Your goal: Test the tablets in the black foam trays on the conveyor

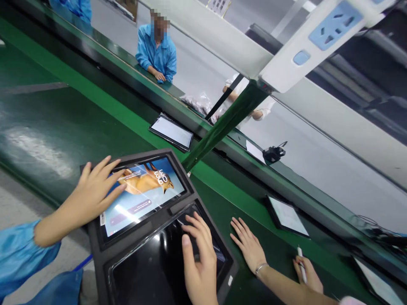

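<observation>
The right hand [199,254] is laid flat, fingers together, on the dark tablet [152,267] in the black tray [98,250] — the lit tablet [143,195] lies just beyond, its long axis running left-right, touched by the left hand [95,188], fingers spread.

This is an electronics assembly line in a factory. A long green conveyor belt [47,127] runs from nine o'clock toward four o'clock, carrying tablets [171,132], and a worker in a blue smock [157,53] stands at twelve o'clock. An overhead power strip [318,38] hangs at one o'clock.
</observation>
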Motion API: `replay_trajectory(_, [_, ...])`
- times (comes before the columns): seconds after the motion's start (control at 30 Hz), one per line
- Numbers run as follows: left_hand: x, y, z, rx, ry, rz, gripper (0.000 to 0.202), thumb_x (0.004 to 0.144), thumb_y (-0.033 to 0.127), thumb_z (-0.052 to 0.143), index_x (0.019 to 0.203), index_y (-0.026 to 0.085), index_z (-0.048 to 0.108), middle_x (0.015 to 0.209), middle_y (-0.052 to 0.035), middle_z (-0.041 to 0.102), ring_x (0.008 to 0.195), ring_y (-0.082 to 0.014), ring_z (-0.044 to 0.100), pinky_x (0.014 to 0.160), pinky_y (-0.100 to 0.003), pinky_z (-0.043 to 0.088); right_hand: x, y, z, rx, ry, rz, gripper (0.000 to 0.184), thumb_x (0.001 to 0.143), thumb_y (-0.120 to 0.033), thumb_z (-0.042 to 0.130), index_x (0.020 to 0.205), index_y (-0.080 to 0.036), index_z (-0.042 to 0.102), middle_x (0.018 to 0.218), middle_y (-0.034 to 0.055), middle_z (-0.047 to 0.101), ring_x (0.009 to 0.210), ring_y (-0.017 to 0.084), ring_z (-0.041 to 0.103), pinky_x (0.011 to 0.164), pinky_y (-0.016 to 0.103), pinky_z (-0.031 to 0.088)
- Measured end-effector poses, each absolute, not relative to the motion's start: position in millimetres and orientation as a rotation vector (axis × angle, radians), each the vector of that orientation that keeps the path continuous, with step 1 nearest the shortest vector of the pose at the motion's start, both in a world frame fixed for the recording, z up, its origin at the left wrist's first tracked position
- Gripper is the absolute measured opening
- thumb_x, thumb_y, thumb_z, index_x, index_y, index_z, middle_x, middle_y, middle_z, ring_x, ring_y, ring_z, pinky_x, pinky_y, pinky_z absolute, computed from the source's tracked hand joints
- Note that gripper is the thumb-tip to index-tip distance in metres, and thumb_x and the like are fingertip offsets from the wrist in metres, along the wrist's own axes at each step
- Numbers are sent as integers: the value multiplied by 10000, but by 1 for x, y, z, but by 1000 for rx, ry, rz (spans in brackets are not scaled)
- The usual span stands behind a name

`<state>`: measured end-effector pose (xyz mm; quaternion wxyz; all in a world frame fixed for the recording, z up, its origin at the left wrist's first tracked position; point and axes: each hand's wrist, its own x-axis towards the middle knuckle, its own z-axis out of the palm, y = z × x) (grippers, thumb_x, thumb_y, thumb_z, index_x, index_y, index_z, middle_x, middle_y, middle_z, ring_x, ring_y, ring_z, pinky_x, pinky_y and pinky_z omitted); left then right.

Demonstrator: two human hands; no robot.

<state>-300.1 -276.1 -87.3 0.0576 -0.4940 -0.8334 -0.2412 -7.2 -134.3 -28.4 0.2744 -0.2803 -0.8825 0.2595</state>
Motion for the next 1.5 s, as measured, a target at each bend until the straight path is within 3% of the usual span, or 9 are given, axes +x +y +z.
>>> replay_trajectory(0.13, [-310, -230, -78, -1663, -2389, -594, 625, 1003, 490, 283, 1317, 48, 593, 1528, -255, 410, 1491, -451, 232, 1135, -776, 196, -1, -134, -31, -851, -2300, 768, 162, 989, -302, 540, 1034, -264, 691, 1275, 83, 671, 1349, 291, 522, 1089, 538, 469])
replay_trajectory(0.23, [-296, -229, -69, -1910, -2325, -555, 533, 988, 549, 360, 1251, 212, 678, 1486, -142, 510, 1450, -410, 357, 1148, -714, 292, 3, -135, -32, -891, -2258, 798, 175, 990, -322, 540, 1036, -271, 700, 1280, 77, 670, 1357, 290, 515, 1101, 540, 452])
replay_trajectory(0.33, [-271, -260, -62, -2455, -2225, -572, 342, 983, 520, 443, 1245, 442, 648, 1522, 59, 474, 1427, -263, 434, 1150, -494, 438, 6, -134, -32, -921, -2186, 812, 174, 987, -330, 547, 1017, -277, 710, 1263, 71, 678, 1339, 285, 529, 1097, 528, 453])
replay_trajectory(0.53, [-260, -315, -78, -2123, -2362, -1231, 358, 991, 335, 399, 1201, 496, 641, 1460, 125, 535, 1339, -163, 531, 1117, -290, 472, 16, -132, -34, -960, -2035, 813, 194, 998, -334, 532, 981, -274, 716, 1230, 59, 699, 1321, 274, 548, 1064, 493, 484])
replay_trajectory(0.67, [-272, -313, -84, -1648, -2465, -1441, 261, 938, 384, 501, 1111, 491, 665, 1302, 96, 634, 1205, -200, 613, 1097, -347, 476, 27, -132, -34, -1034, -2018, 767, 237, 1012, -335, 499, 1037, -262, 723, 1296, 79, 670, 1358, 287, 515, 1090, 530, 468])
replay_trajectory(0.97, [-266, -299, -78, -1527, -2473, -1355, 231, 930, 443, 477, 1105, 448, 629, 1257, 29, 623, 1258, -280, 543, 1152, -538, 360, 109, -158, -24, -1022, -2608, 481, 393, 993, -340, 522, 1377, -357, 603, 1554, 53, 458, 1487, 402, 320, 1054, 712, 441])
replay_trajectory(1.17, [-259, -294, -77, -1447, -2463, -1432, 181, 938, 396, 495, 1020, 376, 655, 1156, 4, 673, 1147, -267, 603, 1067, -512, 427, 119, -166, -66, -973, -2702, 209, 296, 946, -473, 583, 1174, -359, 734, 1470, 86, 550, 1410, 508, 394, 961, 870, 351])
replay_trajectory(1.37, [-264, -294, -81, -1484, -2441, -1290, 236, 919, 392, 454, 1068, 380, 637, 1231, -3, 652, 1226, -269, 573, 1095, -488, 429, 30, -173, -82, -607, -2828, 390, 851, 812, -471, 723, 1559, -314, 348, 1610, 150, 323, 1420, 539, 351, 983, 770, 452])
replay_trajectory(1.5, [-288, -275, -70, -1729, -2378, -1036, 326, 950, 420, 424, 1154, 365, 672, 1385, -14, 584, 1334, -270, 499, 1134, -452, 419, 26, -172, -71, -784, -2539, 413, 586, 913, -401, 616, 1474, -323, 465, 1579, 114, 413, 1466, 475, 315, 1069, 777, 362])
